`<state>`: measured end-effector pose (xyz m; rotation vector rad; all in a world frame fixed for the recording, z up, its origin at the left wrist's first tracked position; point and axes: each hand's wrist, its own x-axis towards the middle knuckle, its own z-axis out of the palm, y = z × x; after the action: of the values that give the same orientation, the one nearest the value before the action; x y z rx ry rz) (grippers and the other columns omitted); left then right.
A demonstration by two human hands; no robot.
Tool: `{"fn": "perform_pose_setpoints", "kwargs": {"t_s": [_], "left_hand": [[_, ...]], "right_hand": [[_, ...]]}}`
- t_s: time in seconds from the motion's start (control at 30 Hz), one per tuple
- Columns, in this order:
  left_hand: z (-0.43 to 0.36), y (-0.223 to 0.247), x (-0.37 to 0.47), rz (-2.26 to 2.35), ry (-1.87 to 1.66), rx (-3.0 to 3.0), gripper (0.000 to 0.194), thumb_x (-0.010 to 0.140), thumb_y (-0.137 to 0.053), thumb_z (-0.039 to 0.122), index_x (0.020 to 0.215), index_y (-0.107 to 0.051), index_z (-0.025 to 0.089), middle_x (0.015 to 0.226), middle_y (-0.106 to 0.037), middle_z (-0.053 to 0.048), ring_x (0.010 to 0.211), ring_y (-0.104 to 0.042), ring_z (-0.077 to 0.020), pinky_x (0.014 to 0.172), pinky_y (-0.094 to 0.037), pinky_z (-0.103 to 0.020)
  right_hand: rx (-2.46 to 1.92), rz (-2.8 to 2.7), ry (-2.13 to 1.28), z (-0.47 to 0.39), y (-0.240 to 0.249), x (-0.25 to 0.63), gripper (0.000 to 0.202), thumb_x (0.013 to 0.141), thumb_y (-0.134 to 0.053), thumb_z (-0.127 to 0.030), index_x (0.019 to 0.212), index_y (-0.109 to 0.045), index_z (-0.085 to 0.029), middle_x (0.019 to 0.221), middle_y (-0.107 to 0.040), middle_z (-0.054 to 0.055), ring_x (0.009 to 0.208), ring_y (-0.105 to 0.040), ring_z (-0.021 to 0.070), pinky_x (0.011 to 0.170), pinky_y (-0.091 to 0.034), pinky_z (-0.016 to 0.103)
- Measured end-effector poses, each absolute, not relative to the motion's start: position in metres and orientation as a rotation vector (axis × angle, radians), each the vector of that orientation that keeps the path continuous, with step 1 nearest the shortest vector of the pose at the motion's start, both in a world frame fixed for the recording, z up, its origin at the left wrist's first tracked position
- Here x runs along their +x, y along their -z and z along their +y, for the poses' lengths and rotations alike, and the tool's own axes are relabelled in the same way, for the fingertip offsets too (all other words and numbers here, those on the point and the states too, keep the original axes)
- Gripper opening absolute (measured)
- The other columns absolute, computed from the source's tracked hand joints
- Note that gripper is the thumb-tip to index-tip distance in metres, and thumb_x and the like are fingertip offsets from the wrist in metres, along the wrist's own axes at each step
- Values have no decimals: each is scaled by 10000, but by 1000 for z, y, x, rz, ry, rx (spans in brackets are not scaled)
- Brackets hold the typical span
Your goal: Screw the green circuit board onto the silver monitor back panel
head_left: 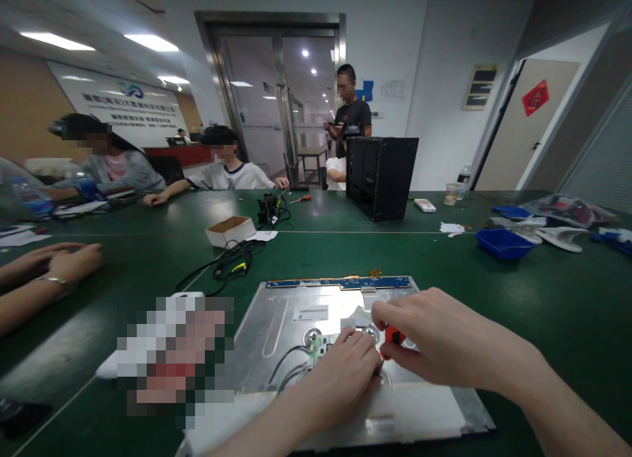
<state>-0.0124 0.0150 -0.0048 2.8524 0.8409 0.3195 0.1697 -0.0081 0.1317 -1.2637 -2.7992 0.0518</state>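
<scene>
A flat display panel (276,305) lies with its metal back up on the table in front of me. My right hand (439,342) grips a red-and-black screwdriver (394,335) by the handle, its shaft slanting down toward the panel. Close beside that shaft, my left hand (340,371) rests on the panel with fingers bent and together; what lies under its fingertips is hidden. A small green circuit board (320,345) with dark wires (286,365) shows at the left hand's edge. Along the panel's far side runs a blue circuit strip (340,283).
Left of the panel are a blurred white object (162,332), cables (232,263) and a cardboard box (230,231). A black computer case (382,177) stands farther back; a blue tray (503,243) is at right. Another person's hands (64,266) rest at left; several people are around.
</scene>
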Motion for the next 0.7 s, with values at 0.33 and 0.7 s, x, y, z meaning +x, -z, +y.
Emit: {"fn": "perform_pose_setpoints", "kwargs": {"t_s": [0.33,0.7], "left_hand": [[15,5,-11,839,-281,2890,151,946,-545,194,1088,-571,151,1123,-624,-89,1079,-547,-256,1011,-363,-423],[15,6,-11,835,-306,2855,165,939,-533,204,1099,-556,173,1148,-610,-82,1112,-534,-254,1022,-355,-432]], "right_hand": [[-1254,-2804,-97,-9,-134,168,83,846,-588,-168,917,-577,-210,812,-692,4,666,-607,176,541,-308,275],[-1236,-2807,-67,-8,-131,169,51,859,-590,-198,862,-546,-226,788,-673,-11,656,-588,172,534,-258,269]]}}
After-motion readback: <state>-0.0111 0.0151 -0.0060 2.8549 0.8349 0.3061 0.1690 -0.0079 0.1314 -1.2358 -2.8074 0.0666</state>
